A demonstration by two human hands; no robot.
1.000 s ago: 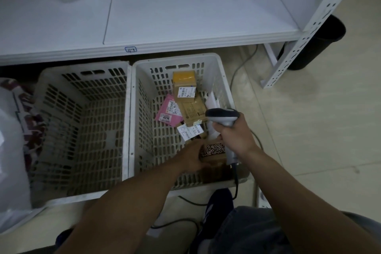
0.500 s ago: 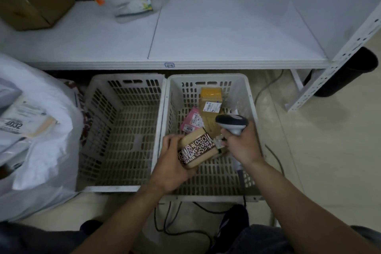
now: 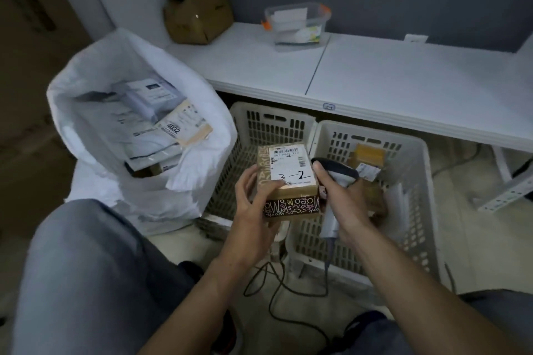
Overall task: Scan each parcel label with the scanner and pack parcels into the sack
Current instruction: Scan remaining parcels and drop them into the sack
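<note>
The white bench carries a clear plastic container with orange clips and, at its far left end, a brown wrapped bundle against the wall. On the floor below, two white slotted baskets stand side by side, touching. The white sack stands just left of them, and a black cable lies in front.

We cannot read the fine print on the label of the box; only a handwritten "3-2" is legible. The right hand covers most of the scanner, its trigger and window out of our sight. In the sack the parcels are half buried behind the folded rim, and the brown bundle on the shelf runs off the top edge.
</note>
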